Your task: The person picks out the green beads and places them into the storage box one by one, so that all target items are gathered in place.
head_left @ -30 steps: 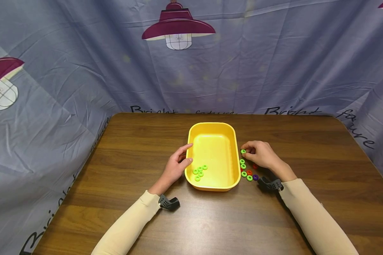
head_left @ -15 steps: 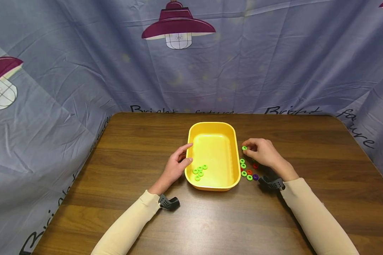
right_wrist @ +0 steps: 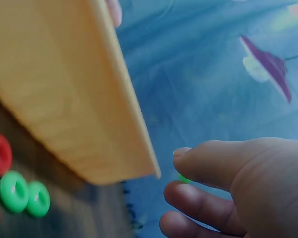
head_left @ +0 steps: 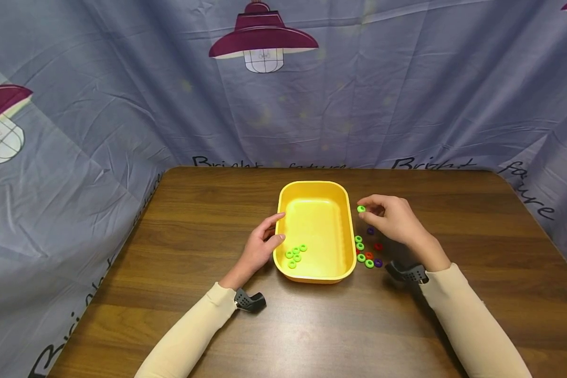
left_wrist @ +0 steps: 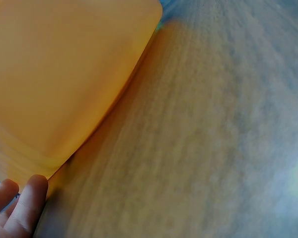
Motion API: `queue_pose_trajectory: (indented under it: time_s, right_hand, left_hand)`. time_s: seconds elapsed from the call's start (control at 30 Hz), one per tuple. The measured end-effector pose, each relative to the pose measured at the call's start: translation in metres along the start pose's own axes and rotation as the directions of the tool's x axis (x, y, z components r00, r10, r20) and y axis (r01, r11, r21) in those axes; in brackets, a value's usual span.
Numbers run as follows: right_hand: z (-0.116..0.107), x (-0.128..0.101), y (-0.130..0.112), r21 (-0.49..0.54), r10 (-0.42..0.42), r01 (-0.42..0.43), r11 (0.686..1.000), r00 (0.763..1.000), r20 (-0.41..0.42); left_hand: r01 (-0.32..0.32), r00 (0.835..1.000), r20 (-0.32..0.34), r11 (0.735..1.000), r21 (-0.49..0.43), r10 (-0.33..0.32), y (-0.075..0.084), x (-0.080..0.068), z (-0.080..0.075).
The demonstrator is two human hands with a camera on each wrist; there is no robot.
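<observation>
A yellow tub stands in the middle of the wooden table, with several green rings in its near left corner. My right hand hovers just right of the tub's far corner and pinches one green ring at its fingertips; the ring barely shows behind the fingers in the right wrist view. My left hand rests against the tub's left wall, thumb on the rim. More green rings, red, orange and purple ones lie on the table right of the tub.
A blue printed cloth hangs behind and along both sides of the table. The loose rings lie close under the tub's right wall.
My right hand has lifted the green ring off the table and moved it up and away; a purple ring it covered now shows. The left hand has stayed put.
</observation>
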State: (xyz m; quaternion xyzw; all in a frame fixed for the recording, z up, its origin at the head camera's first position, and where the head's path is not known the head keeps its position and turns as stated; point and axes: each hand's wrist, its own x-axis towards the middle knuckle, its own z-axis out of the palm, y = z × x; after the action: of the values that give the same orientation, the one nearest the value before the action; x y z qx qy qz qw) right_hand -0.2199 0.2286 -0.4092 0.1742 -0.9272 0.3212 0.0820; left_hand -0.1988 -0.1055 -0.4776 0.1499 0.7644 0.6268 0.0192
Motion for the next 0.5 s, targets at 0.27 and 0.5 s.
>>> queue_pose_trajectory:
  time_s: [0.27,0.5]
  right_hand:
    - [0.003,0.006,-0.031,0.039,-0.028,0.027,0.999,0.999,0.020]
    - [0.021,0.015,-0.049,0.050,-0.071,0.068,0.996,0.996,0.061]
  left_hand:
    - [-0.004,1.000,0.004,1.000,-0.003,0.004,0.000,0.001,-0.001]
    - [0.009,1.000,-0.001,1.000,0.000,-0.009,0.000,0.000,0.000]
